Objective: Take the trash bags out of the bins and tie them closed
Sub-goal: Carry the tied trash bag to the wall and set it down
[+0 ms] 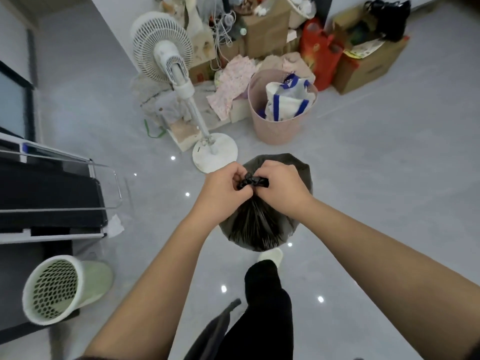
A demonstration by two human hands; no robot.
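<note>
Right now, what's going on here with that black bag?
A person is tying a black trash bag closed. Both hands, the left hand and the right hand, pinch the gathered neck of the bag, where a knot is forming. The bag is already out of its bin. A green mesh bin lies tipped on its side on the floor at the left with no bag in it. A pink basket beyond holds a white and blue tote.

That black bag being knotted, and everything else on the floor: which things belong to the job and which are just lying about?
Part of the job:
black trash bag, its gathered neck pinched by the left hand and the right hand
green mesh bin, bagless, tipped on its side

Just lying about:
white standing fan
pink basket holding a tote
cardboard boxes
red bag
</note>
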